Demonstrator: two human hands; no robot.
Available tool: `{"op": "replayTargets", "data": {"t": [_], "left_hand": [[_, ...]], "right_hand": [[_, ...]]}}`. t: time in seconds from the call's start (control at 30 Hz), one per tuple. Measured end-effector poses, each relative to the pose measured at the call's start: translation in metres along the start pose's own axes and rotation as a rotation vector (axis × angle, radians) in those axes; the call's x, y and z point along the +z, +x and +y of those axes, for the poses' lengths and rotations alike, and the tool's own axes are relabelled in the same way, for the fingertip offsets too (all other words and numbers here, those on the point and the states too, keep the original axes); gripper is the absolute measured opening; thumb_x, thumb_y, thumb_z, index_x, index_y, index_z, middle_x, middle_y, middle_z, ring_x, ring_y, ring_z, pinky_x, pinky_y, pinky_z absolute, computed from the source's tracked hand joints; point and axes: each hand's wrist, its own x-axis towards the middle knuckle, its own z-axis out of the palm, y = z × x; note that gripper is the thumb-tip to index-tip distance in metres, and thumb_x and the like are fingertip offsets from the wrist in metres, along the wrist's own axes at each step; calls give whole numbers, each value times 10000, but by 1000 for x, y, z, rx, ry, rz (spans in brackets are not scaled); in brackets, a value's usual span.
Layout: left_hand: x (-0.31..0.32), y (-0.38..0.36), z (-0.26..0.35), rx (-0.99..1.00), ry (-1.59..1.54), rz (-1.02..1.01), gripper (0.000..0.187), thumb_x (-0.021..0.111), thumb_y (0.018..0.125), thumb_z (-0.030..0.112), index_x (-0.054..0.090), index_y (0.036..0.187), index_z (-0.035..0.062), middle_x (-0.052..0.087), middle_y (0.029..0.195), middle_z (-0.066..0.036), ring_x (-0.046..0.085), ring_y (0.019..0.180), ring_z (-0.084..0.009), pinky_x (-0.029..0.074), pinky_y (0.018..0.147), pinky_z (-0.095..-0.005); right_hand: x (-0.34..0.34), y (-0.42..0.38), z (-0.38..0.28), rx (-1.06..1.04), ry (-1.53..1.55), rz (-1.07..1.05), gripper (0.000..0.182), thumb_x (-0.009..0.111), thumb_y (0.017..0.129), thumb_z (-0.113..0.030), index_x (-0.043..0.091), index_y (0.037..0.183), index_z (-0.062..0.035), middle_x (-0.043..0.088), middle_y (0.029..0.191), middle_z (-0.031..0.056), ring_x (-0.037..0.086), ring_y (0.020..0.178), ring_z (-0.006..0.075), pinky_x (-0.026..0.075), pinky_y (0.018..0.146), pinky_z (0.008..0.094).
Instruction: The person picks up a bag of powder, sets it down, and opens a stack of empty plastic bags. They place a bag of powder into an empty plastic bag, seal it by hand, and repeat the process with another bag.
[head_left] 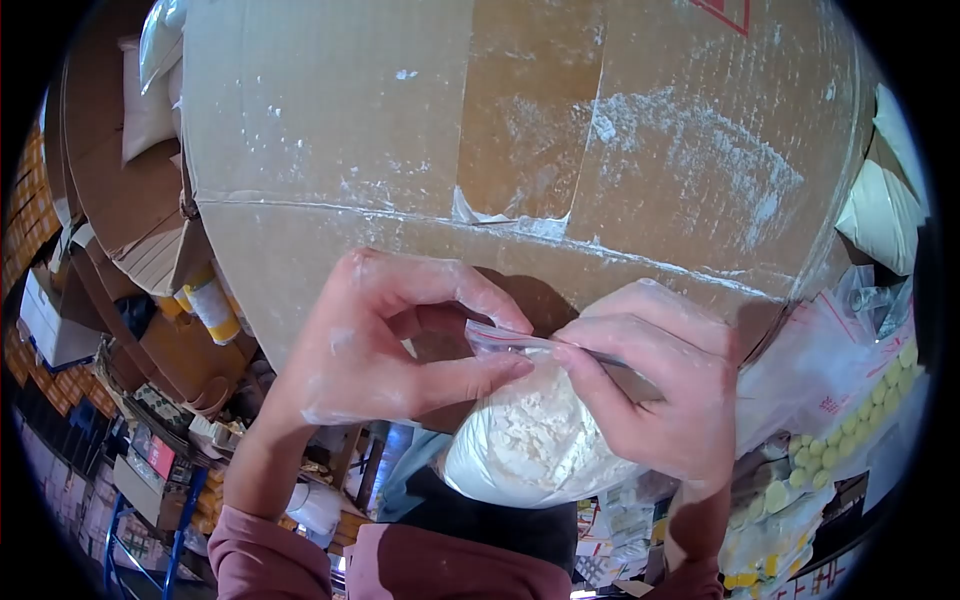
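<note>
1. Bag: The clear bag [535,440], filled with off-white powder [545,415], is at the near edge of the cardboard box [330,115], between both hands and close to the body. Its underside support cannot be seen.
2. Right hand: The thumb and index finger of the right hand [655,375] are clamped on the rim strip [500,337] at its right part. This hold probably steadies the mouth above the powder.
3. Left hand: The left hand [390,345] has its index fingertip at the far side of the strip and its thumb at the near side. Whether they press together cannot be told. The opposed placement appears suited to lining up the strip's left end.
4. Posture: The rim lies above the bulging contents, presumably to keep powder off the strip.
5. Surroundings: White dust [700,140] marks the box top. Loose plastic bags [790,385] lie to the right, apparently within easy reach.
</note>
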Motion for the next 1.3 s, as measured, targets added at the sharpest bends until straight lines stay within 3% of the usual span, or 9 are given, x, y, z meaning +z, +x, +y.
{"op": "replayTargets", "data": {"t": [0.4,0.6,1.0,1.1,1.3], "left_hand": [[11,-8,-14,82,-169,135,363,810,708,-112,660,1038,-102,691,982,-170,697,917,-210,589,837,-328],[9,-8,-10,182,47,117,403,817,722,-76,660,1093,-94,710,949,-157,713,868,-190,585,776,-292],[0,-3,4,117,152,45,242,776,765,-67,707,997,-75,734,864,-156,734,802,-199,574,709,-259],[-5,-4,-6,96,-29,26,197,757,784,-76,708,974,-76,736,853,-150,732,796,-198,579,713,-263],[-9,-10,-1,48,96,93,84,728,808,-86,729,886,-57,737,848,-143,724,800,-184,583,729,-268]], "right_hand": [[12,10,-2,-45,-29,-32,136,741,693,41,661,787,-17,651,764,100,638,655,247,481,591,308],[15,12,-9,30,-44,-53,107,748,711,26,663,765,-10,632,725,106,614,626,239,458,574,301],[13,12,-5,63,47,-89,95,761,722,27,682,774,16,634,708,129,610,609,223,448,546,288],[13,12,-5,69,15,-74,113,777,717,13,678,771,14,629,698,114,598,591,209,432,527,285],[-7,4,-4,137,-121,-175,162,805,703,-29,645,711,-5,595,661,85,553,549,211,399,501,300]]}}
